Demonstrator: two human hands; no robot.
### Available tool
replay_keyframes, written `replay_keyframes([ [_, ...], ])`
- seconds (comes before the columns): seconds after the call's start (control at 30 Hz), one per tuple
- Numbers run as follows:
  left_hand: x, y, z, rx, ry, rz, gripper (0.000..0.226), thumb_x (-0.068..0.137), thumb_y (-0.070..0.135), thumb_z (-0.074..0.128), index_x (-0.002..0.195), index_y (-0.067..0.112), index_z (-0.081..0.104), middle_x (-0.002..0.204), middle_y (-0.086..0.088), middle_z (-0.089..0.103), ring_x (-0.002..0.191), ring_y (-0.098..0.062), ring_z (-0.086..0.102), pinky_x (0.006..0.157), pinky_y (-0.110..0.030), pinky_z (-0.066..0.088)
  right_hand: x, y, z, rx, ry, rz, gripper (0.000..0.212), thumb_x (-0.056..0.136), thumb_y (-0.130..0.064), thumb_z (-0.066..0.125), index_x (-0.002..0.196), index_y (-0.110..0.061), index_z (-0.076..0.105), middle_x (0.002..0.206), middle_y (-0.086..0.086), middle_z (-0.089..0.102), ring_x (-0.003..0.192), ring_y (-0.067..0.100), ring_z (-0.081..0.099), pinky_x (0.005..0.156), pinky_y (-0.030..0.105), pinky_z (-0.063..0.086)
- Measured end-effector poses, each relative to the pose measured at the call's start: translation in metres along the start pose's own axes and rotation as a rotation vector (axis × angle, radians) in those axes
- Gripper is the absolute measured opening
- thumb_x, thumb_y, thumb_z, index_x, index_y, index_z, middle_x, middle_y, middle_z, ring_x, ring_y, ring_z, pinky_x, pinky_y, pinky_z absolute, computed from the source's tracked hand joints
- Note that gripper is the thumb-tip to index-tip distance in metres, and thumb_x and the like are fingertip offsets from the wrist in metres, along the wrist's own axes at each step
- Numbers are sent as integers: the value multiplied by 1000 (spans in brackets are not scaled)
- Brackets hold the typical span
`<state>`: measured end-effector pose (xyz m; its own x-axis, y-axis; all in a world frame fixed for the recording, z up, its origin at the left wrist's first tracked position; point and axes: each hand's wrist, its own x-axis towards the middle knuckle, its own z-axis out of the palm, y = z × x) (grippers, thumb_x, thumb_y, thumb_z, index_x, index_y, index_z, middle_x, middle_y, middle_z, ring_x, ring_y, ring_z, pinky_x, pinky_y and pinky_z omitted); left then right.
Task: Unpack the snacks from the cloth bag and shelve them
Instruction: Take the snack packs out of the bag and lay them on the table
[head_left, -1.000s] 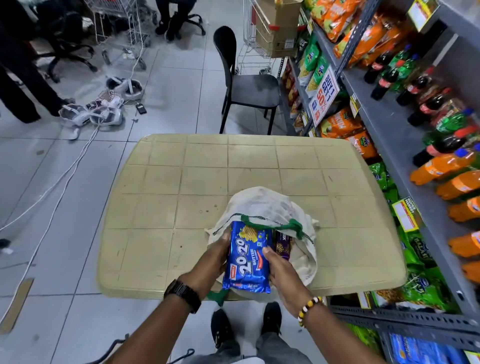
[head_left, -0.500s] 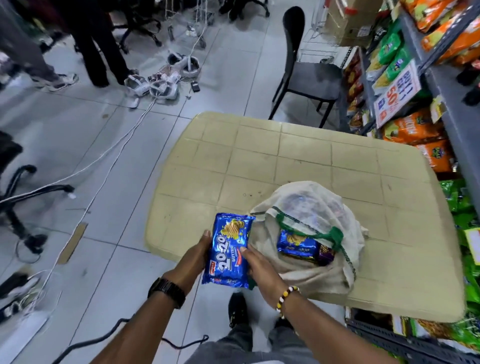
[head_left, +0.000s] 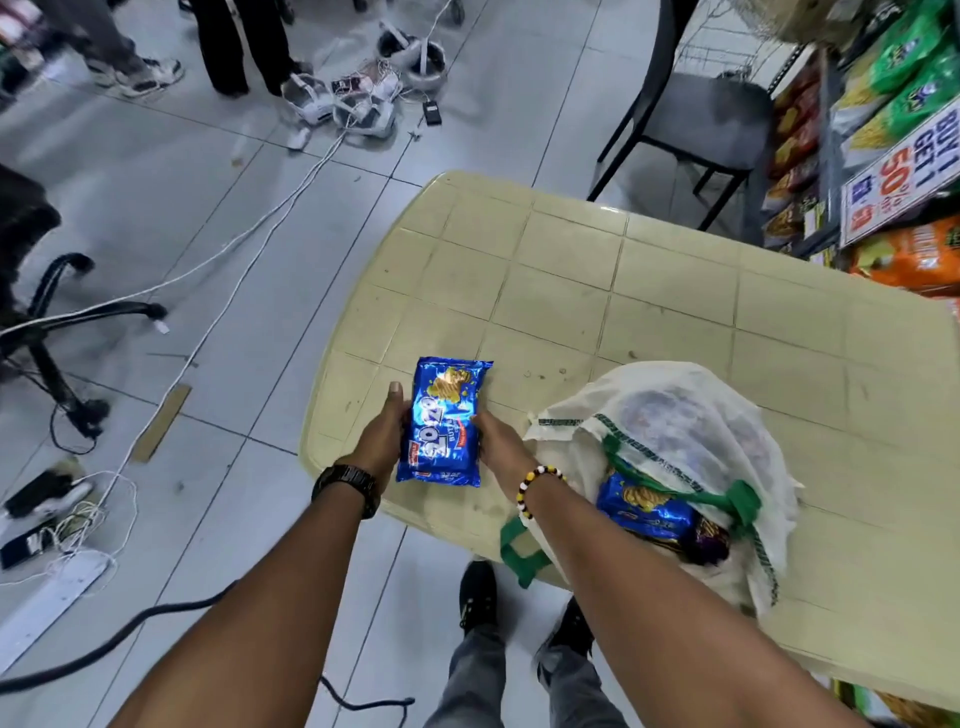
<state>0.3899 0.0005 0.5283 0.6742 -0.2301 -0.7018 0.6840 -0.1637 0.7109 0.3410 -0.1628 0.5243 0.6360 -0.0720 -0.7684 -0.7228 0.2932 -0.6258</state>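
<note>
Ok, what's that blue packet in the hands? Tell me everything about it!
It's a shiny blue biscuit packet with white 20-20 lettering and a picture of golden biscuits. It looks sealed, with crimped ends. The left hand and right hand hold its long sides, face up, over the table's near corner, left of the cloth bag.

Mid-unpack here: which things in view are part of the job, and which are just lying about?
Job: blue foil biscuit packet, held by left hand and right hand; white cloth bag with green handles; second blue packet inside it; grey metal snack shelf; beige plastic table.
Lying about: black chair; white floor cables; white headsets on the floor; black office-chair base.
</note>
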Motion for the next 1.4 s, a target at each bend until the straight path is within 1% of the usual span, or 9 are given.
replay_keyframes([
  [0.2,0,-8,-1,118,6,-25,53,94,69,32,97,34,71,83,19,77,76,4,72,66,-23,52,-15,6,-7,-312,-93,-58,36,89,-41,46,113,-26,67,120,-4,69,105,9,66,89,28,50],
  [0.27,-7,-3,8,143,-5,-10,57,94,68,36,120,27,65,108,4,76,97,-12,73,79,-30,59,-32,8,-22,-428,-86,-155,40,94,-35,45,129,-25,60,135,0,61,122,14,56,102,29,42],
  [0.4,-29,-3,56,383,14,147,66,95,63,41,148,25,41,153,0,43,140,-20,40,115,-32,26,-79,22,-71,-326,82,-240,40,92,-12,54,132,-18,60,137,0,59,124,8,55,107,27,42],
  [0.57,-64,-10,139,307,-264,127,33,92,56,52,107,34,71,115,14,70,116,-13,61,98,-32,47,-147,51,-150,-199,361,-335,34,90,1,59,114,-21,70,116,-5,70,111,10,64,99,33,52],
  [0.7,-71,-17,184,256,-393,50,26,98,42,53,99,24,71,102,13,74,105,-7,64,82,-25,49,-174,67,-188,-190,594,-338,36,87,2,59,105,-28,67,109,-4,69,107,13,64,86,11,47],
  [0.9,-55,-25,205,267,-368,5,26,103,29,46,85,26,64,92,9,65,96,-10,58,75,-21,47,-169,70,-196,-326,710,-335,34,92,-11,53,122,-22,64,126,-1,61,110,12,59,95,25,46],
  [1.03,-45,-35,212,243,-329,44,39,100,41,46,77,33,76,84,18,73,86,-2,65,81,-20,45,-159,63,-195,-358,606,-247,49,97,-24,44,146,-20,44,154,-5,39,140,13,37,113,26,27],
  [1.23,-39,-33,224,124,-419,83,44,104,23,39,146,13,43,148,-7,50,136,-22,48,117,-45,34,-149,45,-203,-132,459,-132,58,95,-36,43,151,-28,32,158,-9,32,142,10,32,111,26,26],
  [1.4,-57,-24,228,106,-409,22,36,102,30,40,112,23,73,124,-8,70,115,-22,66,93,-34,54,-150,41,-206,-50,388,-124,56,96,-27,44,151,-20,33,158,-5,31,144,11,30,118,31,24],
])
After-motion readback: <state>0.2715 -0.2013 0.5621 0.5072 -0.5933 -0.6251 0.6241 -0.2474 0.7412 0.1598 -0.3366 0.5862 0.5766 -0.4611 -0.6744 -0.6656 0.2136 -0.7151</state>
